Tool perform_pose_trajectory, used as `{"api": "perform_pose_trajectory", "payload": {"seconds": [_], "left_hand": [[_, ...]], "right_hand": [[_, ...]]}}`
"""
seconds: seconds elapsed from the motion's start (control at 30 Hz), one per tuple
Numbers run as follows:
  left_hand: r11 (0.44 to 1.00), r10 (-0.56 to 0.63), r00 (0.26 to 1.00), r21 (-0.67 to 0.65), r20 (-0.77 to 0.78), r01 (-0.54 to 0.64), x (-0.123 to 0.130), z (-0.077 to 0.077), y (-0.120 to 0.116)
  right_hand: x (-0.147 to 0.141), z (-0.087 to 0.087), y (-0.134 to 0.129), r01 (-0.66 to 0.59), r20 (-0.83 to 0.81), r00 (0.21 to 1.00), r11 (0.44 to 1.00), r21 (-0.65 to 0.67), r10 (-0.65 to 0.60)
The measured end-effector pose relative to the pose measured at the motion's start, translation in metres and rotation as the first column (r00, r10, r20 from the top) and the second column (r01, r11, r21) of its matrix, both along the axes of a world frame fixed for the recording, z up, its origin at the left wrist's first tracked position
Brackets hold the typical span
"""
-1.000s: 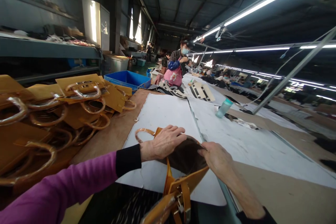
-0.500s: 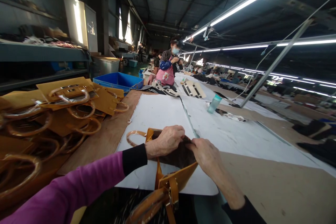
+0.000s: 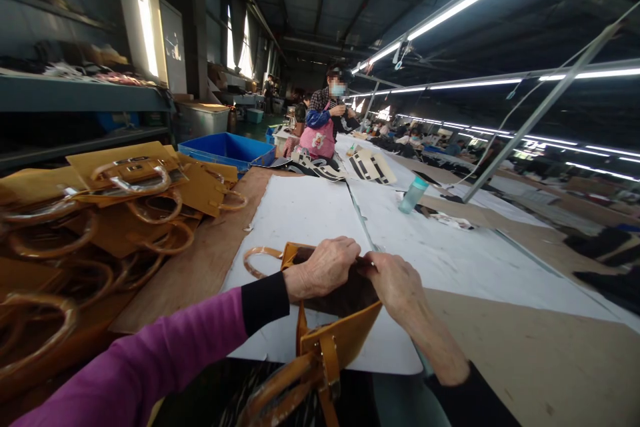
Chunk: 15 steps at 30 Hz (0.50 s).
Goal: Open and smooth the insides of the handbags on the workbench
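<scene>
A mustard-yellow handbag (image 3: pixel 350 333) with a dark brown lining lies open at the table's near edge, its front handle hanging toward me and its other handle resting on white paper. My left hand (image 3: pixel 327 268) reaches across the opening, fingers closed on the bag's far rim. Close beside it, my right hand (image 3: pixel 397 283) pinches the same rim at its right part. The fingertips nearly meet, and what lies between them is partly hidden.
Many yellow bags with wrapped handles (image 3: pixel 135 180) are piled at left. Behind them is a blue bin (image 3: pixel 227 150). A teal bottle (image 3: pixel 413 195) stands on the white paper (image 3: pixel 300 207). A person in a pink apron (image 3: pixel 320 137) works at the far end, near striped pieces (image 3: pixel 373 167).
Both hands have stayed on the bag's rim, with the right hand slightly nearer the left. The whole view has shifted a little.
</scene>
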<state>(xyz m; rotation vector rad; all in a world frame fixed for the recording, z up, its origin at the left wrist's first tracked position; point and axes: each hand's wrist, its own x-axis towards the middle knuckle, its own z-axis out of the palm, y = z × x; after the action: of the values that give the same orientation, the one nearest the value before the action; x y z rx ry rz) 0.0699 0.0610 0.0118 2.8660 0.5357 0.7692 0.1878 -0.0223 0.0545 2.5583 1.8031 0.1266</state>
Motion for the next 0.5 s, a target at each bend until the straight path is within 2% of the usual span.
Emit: {"api": "perform_pose_trajectory", "payload": {"seconds": [0.1, 0.2, 0.4, 0.5], "left_hand": [[1.0, 0.0, 1.0, 0.007, -0.001, 0.0, -0.001, 0.0, 0.0], [0.999, 0.028, 1.0, -0.039, 0.008, -0.027, -0.001, 0.003, 0.002], [0.998, -0.052, 0.998, -0.043, -0.035, 0.05, 0.002, 0.007, 0.006], [0.999, -0.026, 0.999, -0.037, -0.044, 0.025, 0.006, 0.006, 0.006]], "right_hand": [[0.004, -0.002, 0.0, -0.044, -0.02, 0.999, 0.999, 0.023, 0.045], [0.006, -0.004, 0.0, -0.087, -0.032, 0.996, 0.994, 0.06, 0.089], [0.012, -0.007, 0.001, -0.125, -0.143, 0.98, 0.986, 0.114, 0.141], [0.015, -0.008, 0.0, -0.135, -0.166, 0.974, 0.982, 0.13, 0.156]]}}
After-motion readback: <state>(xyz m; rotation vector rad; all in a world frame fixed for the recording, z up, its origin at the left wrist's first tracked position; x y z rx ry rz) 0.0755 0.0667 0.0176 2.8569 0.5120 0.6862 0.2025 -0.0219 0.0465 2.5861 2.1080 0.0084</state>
